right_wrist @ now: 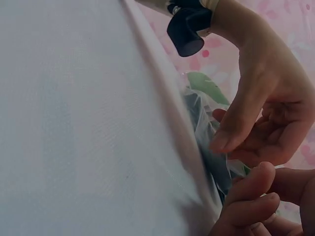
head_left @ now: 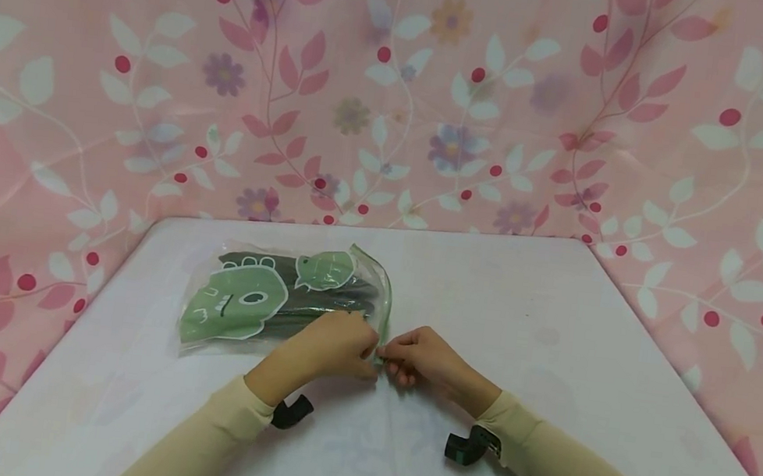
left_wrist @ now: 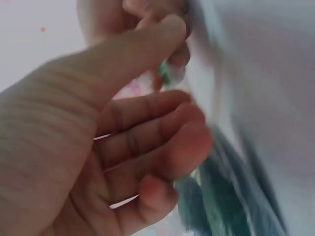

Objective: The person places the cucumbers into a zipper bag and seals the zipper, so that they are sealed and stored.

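A clear plastic zip bag (head_left: 316, 317) with green cartoon dinosaur prints lies on the white table, dark folded contents showing through it. Its green zip edge (head_left: 384, 301) curves along the right side. My left hand (head_left: 334, 343) is at the near right corner of the bag, pinching its edge, the other fingers loosely curled in the left wrist view. Close beside it, my right hand (head_left: 427, 361) pinches the near end of the green zip with thumb and forefinger. In the right wrist view, the fingertips of both hands nearly meet at the bag.
The white-covered table (head_left: 555, 328) extends around the bag, its far edge against a pink floral curtain (head_left: 437, 119). A black wrist-camera mount (head_left: 291, 412) is on the left wrist, and another black mount (head_left: 467, 446) is on the right.
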The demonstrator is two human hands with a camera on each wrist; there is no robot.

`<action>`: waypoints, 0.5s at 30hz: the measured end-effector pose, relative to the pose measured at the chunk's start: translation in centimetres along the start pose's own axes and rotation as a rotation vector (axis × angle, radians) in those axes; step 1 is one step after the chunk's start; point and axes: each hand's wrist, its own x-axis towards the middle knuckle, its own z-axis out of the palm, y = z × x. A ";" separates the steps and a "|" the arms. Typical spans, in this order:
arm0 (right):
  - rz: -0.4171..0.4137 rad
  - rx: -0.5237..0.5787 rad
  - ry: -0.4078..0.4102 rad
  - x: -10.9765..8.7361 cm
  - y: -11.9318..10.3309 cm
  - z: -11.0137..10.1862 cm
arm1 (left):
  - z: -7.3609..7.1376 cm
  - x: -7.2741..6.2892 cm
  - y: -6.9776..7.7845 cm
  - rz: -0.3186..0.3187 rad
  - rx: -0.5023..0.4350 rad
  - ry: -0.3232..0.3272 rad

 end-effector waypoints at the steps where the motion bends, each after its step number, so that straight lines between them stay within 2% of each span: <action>1: 0.002 0.006 0.004 0.0 0.0 0.0 | 0.2 0.1 0.3 0.002 0.046 0.015; 4: -0.004 0.021 0.006 0.1 -0.2 -0.1 | 0.5 0.2 0.9 0.017 0.159 0.068; 7: -0.012 0.051 0.002 0.0 -0.4 0.0 | 0.7 0.2 1.2 0.032 0.225 0.116; 12: -0.028 0.048 0.012 0.1 -0.7 0.1 | 1.1 0.3 1.3 0.075 0.272 0.176; 15: -0.031 0.022 0.030 0.4 -0.8 0.2 | 1.2 0.3 1.3 0.092 0.278 0.176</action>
